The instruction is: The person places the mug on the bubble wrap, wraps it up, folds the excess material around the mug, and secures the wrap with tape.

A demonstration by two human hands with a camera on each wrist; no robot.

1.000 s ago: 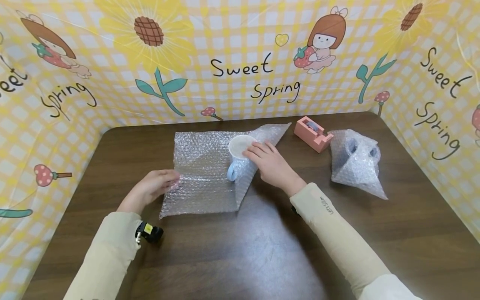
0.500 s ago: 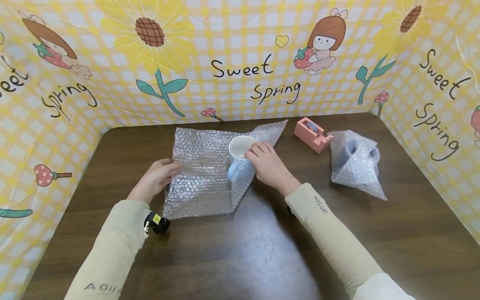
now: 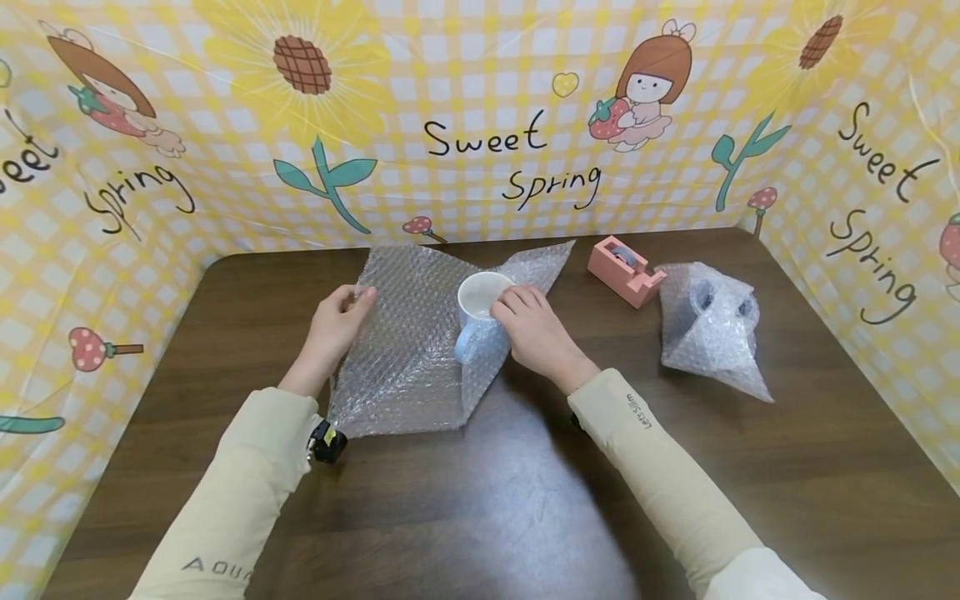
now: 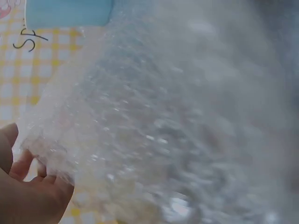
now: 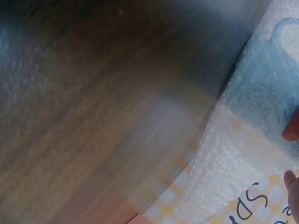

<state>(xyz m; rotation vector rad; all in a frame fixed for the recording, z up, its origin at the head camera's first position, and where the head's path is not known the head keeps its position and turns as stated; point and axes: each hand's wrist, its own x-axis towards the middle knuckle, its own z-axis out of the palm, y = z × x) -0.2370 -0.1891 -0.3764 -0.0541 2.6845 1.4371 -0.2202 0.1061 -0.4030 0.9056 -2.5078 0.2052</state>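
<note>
A light blue mug (image 3: pixel 480 292) with a white inside stands upright on a sheet of bubble wrap (image 3: pixel 405 333), its handle toward the near left. My right hand (image 3: pixel 538 333) holds the mug at its right rim, with a folded-over flap of the wrap pressed against its side. On the left, my left hand (image 3: pixel 337 321) pinches the sheet's edge between thumb and fingers and lifts it. The left wrist view shows the raised bubble wrap (image 4: pixel 131 102) in front of the mug (image 4: pixel 70 13). Only fingertips (image 5: pixel 292 129) of the right hand enter the right wrist view.
A pink tape dispenser (image 3: pixel 626 271) stands at the back right of the brown wooden table (image 3: pixel 435 508). Right of it lies another bubble-wrapped bundle (image 3: pixel 712 321). A yellow checked cloth (image 3: pixel 480 67) with printed figures hangs behind and at both sides.
My left hand has moved up and to the right along the sheet's left edge, raising the far left corner. The right hand has shifted only slightly at the mug, which stays in place.
</note>
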